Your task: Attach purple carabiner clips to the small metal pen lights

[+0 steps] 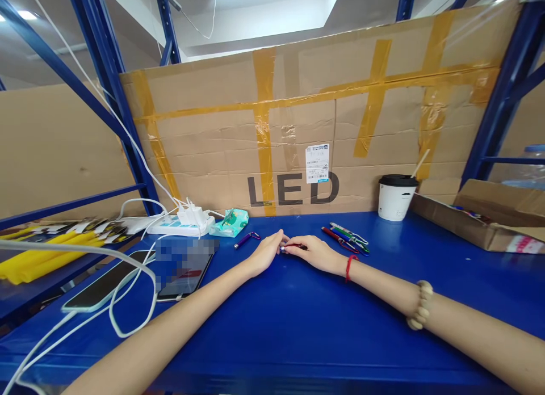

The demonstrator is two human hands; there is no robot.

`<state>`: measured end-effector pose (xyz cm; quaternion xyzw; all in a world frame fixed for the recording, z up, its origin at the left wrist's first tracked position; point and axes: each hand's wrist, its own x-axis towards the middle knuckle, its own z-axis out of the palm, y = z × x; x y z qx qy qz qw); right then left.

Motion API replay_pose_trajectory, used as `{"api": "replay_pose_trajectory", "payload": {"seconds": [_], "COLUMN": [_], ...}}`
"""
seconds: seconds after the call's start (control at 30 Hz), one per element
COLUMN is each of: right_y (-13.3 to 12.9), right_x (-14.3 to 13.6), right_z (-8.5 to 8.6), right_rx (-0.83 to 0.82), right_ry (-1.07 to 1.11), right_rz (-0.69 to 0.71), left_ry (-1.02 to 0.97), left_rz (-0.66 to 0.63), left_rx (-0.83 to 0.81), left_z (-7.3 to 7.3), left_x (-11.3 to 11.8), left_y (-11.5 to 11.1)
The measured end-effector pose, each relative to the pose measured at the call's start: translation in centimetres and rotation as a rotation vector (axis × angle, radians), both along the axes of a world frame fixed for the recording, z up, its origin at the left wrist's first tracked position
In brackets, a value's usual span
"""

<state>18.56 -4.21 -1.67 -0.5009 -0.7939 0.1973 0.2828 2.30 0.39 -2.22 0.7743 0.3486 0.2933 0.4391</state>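
Observation:
Near the middle of the blue table, my left hand and my right hand meet at the fingertips. Between them is a small dark red and silver cylinder, which the fingers of both hands hold. A purple cylinder with a carabiner lies to the left of my left hand. Just beyond my right hand lie a red cylinder with a carabiner and, beside it, green and silver ones.
Left are a tablet, a phone, white cables, a power strip and a green packet. A lidded cup and an open cardboard box stand right. Cardboard closes off the back.

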Motion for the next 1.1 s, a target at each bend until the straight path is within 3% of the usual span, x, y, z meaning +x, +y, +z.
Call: {"api": "replay_pose_trajectory", "payload": {"seconds": [0.17,1.1], "right_y": [-0.44,-0.14], "right_x": [-0.24,0.16], "right_z": [0.42,0.03], "right_rx": [-0.012,-0.011], "right_ry": [-0.044,-0.077], "right_rz": [-0.043,0.0], "left_ry": [0.016,0.08], "left_rz": [-0.024,-0.028], "left_rx": [0.036,0.038], "left_z": [0.06,0.3], "left_x": [0.09,0.16], "left_y": [-0.21,-0.34]}}
